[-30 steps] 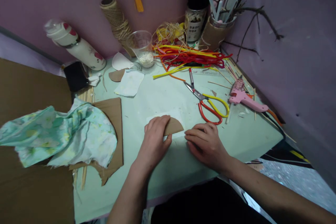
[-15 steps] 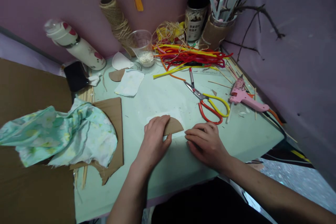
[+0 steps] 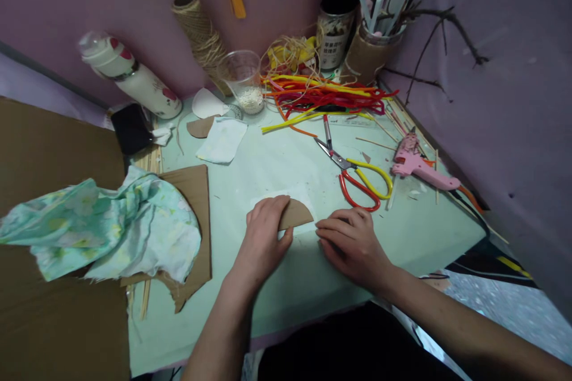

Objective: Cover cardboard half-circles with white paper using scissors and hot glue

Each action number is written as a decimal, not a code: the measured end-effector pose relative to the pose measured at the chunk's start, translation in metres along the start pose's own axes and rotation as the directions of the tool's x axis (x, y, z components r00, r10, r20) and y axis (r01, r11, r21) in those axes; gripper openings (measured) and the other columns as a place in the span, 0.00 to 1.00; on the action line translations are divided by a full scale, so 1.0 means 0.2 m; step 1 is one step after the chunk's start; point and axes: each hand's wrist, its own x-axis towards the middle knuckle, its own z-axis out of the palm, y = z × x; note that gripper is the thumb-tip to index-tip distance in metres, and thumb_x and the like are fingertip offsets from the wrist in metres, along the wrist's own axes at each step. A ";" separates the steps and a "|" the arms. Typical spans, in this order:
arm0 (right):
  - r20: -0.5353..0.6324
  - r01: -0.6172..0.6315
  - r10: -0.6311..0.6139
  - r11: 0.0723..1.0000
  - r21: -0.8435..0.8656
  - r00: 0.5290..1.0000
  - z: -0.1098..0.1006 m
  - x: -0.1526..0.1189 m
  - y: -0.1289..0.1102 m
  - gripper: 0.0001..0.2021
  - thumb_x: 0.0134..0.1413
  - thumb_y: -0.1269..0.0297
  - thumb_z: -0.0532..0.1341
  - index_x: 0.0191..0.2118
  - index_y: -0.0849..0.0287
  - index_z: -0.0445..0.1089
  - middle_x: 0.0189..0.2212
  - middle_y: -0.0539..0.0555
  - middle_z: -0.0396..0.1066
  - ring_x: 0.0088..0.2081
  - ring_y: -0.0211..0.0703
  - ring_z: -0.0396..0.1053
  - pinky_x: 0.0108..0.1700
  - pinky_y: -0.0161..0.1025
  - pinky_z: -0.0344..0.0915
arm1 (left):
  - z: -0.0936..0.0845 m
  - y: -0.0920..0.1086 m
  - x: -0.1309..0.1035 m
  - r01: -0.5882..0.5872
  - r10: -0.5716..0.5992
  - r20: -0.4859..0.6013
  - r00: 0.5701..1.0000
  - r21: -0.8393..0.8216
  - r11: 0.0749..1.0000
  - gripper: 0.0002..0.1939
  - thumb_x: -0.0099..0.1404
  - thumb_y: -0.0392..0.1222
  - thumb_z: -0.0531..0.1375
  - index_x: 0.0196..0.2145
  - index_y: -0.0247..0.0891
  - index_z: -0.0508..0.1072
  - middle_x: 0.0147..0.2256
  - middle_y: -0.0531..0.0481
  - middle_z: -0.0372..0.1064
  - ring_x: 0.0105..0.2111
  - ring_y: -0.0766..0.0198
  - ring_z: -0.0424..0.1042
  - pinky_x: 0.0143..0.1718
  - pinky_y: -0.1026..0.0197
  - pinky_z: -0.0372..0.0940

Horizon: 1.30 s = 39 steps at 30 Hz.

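Note:
Under my left hand (image 3: 268,223) lies a brown cardboard half-circle (image 3: 297,214). The fingers press its top and the thumb sits at its straight edge, holding it against a white sheet (image 3: 306,195). Part of the half-circle is hidden by the hand. Just right of the sheet's corner, my right hand (image 3: 344,238) rests with fingers curled together; whatever they may pinch is hidden. Scissors (image 3: 342,164) with one red and one yellow handle lie beyond the right hand, a red-capped pen (image 3: 328,134) beside their blades.
At right lies a pink glue gun (image 3: 420,169). Colourful pipe cleaners (image 3: 326,95), a plastic cup (image 3: 245,89) and a twine roll (image 3: 201,36) are at the back. Floral cloth (image 3: 134,220) covers cardboard (image 3: 203,220) at left; a white bottle (image 3: 134,77) leans behind.
The view has shifted very slightly. Both hands and the cardboard half-circle stay where they were.

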 end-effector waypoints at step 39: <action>0.093 -0.112 0.113 0.994 -0.012 0.989 0.05 0.08 0.05 0.22 0.59 0.65 0.59 0.58 0.55 0.60 0.50 0.59 0.72 0.52 0.55 0.67 0.54 0.54 0.57 | -0.02 -0.06 -0.01 -0.023 0.023 0.018 1.000 -0.015 1.000 0.29 0.59 0.35 0.62 0.57 0.44 0.61 0.54 0.43 0.65 0.55 0.51 0.62 0.55 0.46 0.58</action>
